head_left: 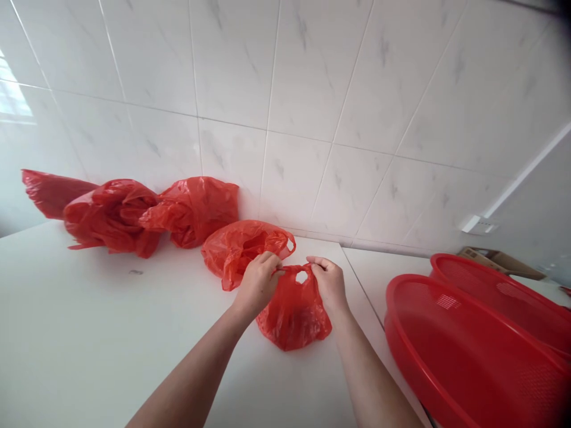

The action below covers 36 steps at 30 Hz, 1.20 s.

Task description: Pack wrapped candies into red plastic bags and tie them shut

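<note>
A thin red plastic bag (294,315) rests on the white tabletop, its top stretched between my two hands. My left hand (261,278) pinches the bag's upper left edge. At the upper right edge, my right hand (329,279) has thumb and fingers closed on the plastic. A handle hole shows between the hands, with the white surface visible through it. Just behind my left hand lies another red plastic bag (223,246), crumpled, with a loop handle sticking out to the right. What the bags contain cannot be seen.
Several more crumpled red bags (196,208) sit along the tiled wall (232,71) at the left. Two large red plastic baskets (455,339) stand at the right, beyond a seam in the white tabletop (134,345). A cardboard box (504,261) is behind them, below a wall socket (479,224).
</note>
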{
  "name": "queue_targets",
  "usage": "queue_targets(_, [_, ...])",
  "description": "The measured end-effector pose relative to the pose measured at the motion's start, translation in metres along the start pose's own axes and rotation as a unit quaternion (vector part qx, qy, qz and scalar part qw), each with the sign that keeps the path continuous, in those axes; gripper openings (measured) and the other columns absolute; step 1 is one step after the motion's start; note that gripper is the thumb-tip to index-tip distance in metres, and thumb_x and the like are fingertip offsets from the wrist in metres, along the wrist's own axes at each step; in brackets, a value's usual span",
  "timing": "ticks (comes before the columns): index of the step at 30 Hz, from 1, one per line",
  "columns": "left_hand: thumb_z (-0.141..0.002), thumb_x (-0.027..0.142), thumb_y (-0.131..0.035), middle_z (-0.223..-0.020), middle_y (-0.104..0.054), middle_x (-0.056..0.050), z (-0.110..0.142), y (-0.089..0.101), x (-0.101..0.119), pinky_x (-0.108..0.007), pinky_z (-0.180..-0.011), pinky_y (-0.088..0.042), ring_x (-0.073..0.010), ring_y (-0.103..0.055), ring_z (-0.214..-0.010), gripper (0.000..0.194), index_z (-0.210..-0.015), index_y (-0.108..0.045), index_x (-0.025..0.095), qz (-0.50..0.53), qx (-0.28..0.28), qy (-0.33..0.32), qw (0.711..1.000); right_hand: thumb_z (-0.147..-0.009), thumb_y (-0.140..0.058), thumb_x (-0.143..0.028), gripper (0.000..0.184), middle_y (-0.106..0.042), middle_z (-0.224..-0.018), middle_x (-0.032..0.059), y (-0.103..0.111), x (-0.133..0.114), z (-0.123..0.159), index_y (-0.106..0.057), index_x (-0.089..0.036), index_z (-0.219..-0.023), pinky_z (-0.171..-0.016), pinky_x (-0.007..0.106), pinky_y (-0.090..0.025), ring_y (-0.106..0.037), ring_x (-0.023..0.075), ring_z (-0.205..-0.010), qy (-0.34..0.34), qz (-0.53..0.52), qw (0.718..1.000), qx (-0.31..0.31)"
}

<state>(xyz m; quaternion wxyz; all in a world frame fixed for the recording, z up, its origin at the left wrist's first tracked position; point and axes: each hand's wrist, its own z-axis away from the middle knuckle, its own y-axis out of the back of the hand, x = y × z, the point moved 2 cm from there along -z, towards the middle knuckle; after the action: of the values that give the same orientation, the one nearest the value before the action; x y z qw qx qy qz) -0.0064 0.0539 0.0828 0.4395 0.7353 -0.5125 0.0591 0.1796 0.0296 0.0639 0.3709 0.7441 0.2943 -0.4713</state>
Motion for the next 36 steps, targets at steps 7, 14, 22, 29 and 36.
queue_targets(7, [-0.084, 0.016, -0.049, -0.086, -0.057, -0.002, 0.035, 0.033, -0.043, -0.030, -0.072, -0.040, -0.0178, -0.053, -0.080, 0.013, -0.072, -0.046, 0.020, -0.069, -0.046, -0.013, 0.996, -0.071, -0.043, -0.021, 0.029, -0.066, -0.094, 0.0125, 0.039, 0.061, -0.001, -0.069, -0.013, -0.082, -0.087, 0.039, -0.043, -0.059, 0.0262, -0.093, 0.013, 0.120, 0.985, 0.121])
queue_targets(14, [-0.086, 0.019, -0.046, -0.089, -0.057, -0.001, 0.057, 0.029, -0.054, -0.029, -0.073, -0.040, -0.0166, -0.053, -0.081, 0.011, -0.076, -0.044, 0.022, -0.037, -0.043, 0.058, 0.997, -0.077, -0.041, -0.024, 0.030, -0.063, -0.094, 0.0094, 0.032, 0.084, 0.017, -0.067, -0.015, -0.088, -0.082, 0.034, -0.045, -0.059, 0.0224, -0.089, 0.047, 0.153, 0.980, 0.116])
queue_targets(22, [-0.086, 0.028, -0.047, -0.083, -0.059, 0.000, 0.043, 0.006, -0.044, -0.028, -0.073, -0.044, -0.0153, -0.056, -0.078, 0.011, -0.077, -0.047, 0.022, 0.100, 0.027, 0.154, 0.983, -0.083, -0.040, -0.029, 0.032, -0.061, -0.097, 0.0107, 0.032, 0.095, 0.024, -0.065, -0.014, -0.097, -0.083, 0.034, -0.046, -0.057, 0.0214, -0.092, 0.086, 0.147, 0.974, 0.152])
queue_targets(29, [-0.073, 0.028, -0.062, -0.092, -0.060, 0.000, 0.045, -0.030, -0.027, -0.027, -0.067, -0.047, -0.0148, -0.057, -0.076, 0.042, -0.113, -0.052, 0.024, 0.169, -0.002, 0.199, 0.965, -0.086, -0.046, -0.036, 0.031, -0.057, -0.100, 0.0100, 0.026, 0.084, 0.035, -0.059, -0.016, -0.105, -0.073, 0.031, -0.048, -0.056, 0.0199, -0.088, 0.113, 0.111, 0.975, 0.157])
queue_targets(36, [-0.088, 0.038, -0.043, -0.064, -0.051, 0.003, 0.055, -0.044, -0.030, -0.022, -0.052, -0.037, -0.0108, -0.044, -0.055, 0.027, -0.079, -0.059, 0.018, 0.265, 0.008, 0.234, 0.936, -0.085, -0.041, -0.026, 0.019, -0.056, -0.094, 0.0069, 0.021, 0.085, 0.035, -0.058, -0.019, -0.089, -0.077, 0.032, -0.046, -0.056, 0.0193, -0.086, 0.104, 0.124, 0.981, 0.106])
